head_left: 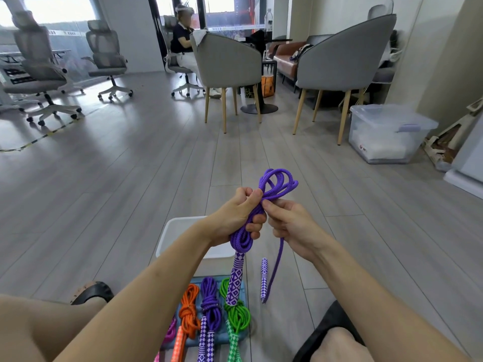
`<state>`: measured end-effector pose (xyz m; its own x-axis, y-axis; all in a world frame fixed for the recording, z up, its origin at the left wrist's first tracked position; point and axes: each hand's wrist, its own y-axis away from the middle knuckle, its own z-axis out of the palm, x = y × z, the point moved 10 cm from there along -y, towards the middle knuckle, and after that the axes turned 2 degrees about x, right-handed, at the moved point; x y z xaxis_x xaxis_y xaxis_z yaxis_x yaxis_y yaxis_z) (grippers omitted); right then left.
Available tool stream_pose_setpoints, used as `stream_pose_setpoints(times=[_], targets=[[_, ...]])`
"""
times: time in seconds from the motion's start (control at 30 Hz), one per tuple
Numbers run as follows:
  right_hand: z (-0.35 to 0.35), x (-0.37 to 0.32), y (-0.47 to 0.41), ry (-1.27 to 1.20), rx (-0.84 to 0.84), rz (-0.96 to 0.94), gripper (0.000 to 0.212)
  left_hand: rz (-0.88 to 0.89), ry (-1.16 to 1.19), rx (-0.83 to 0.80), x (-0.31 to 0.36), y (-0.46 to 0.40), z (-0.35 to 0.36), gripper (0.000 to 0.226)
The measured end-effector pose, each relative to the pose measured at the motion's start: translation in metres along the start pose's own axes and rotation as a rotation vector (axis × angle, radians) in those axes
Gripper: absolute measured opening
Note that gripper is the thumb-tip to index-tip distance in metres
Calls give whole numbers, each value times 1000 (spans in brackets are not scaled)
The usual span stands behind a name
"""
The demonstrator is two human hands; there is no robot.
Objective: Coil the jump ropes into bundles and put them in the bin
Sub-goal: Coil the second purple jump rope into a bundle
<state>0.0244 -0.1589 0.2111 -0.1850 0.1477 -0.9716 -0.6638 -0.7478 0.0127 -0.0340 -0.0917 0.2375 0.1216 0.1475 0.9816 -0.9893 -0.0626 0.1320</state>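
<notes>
- Step in hand: we wrap the purple jump rope into a bundle above the floor.
- Left hand grips the coils; right hand pinches the free strand.
- Next, likely: wind the tail, then drop into the white bin just below.

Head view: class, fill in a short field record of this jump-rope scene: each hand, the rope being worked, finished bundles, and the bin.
left hand: grips the coiled purple rope
right hand: pinches the strand at the coil
loose handle: hangs free
finished bundles: orange, purple, green, lying on a blue mat
white bin: on the floor behind the left forearm
</notes>
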Motion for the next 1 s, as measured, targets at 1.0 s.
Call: stream_pose_setpoints(times=[1.0], targets=[[-22, -23, 7, -114, 141, -145, 26, 187, -319, 170, 19, -3, -8, 23]])
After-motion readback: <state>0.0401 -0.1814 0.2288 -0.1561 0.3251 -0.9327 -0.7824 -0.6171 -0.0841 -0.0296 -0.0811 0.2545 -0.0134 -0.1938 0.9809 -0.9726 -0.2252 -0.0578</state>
